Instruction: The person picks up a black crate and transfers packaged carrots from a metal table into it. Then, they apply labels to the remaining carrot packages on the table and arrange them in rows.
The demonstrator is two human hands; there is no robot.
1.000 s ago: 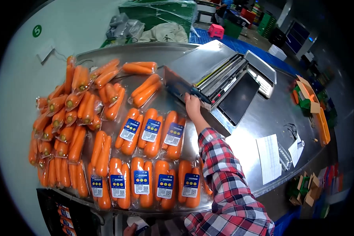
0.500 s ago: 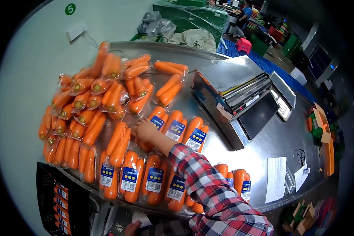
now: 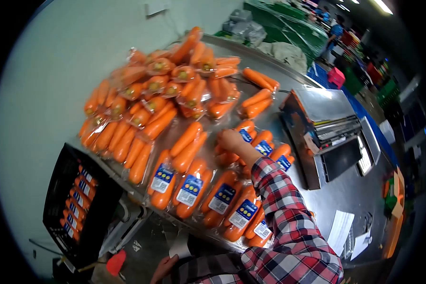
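Observation:
My right hand (image 3: 230,140), in a red, white and black plaid sleeve, reaches across the metal table with its fingers curled onto a clear bag of carrots (image 3: 228,158). Beside it lie bags with blue-and-white labels, among them one labelled bag of carrots (image 3: 263,144). Nearer the front edge stretches a row of labelled bags, including one carrot bag (image 3: 192,188). Low in the view, my left hand (image 3: 164,269) is partly hidden; its thumb lies against a white sheet (image 3: 180,245) and its fingers look closed.
Unlabelled bagged carrots (image 3: 142,116) are heaped at the left by the wall. A metal wrapping machine (image 3: 324,132) stands right. Below the left edge, a black crate (image 3: 104,182) holds labelled bags. Papers (image 3: 341,229) lie at the right front. People work far back.
The view has turned and shifted, so the table appears further right and the black crate shows more fully. My right hand stays among the bags beside the labelled row.

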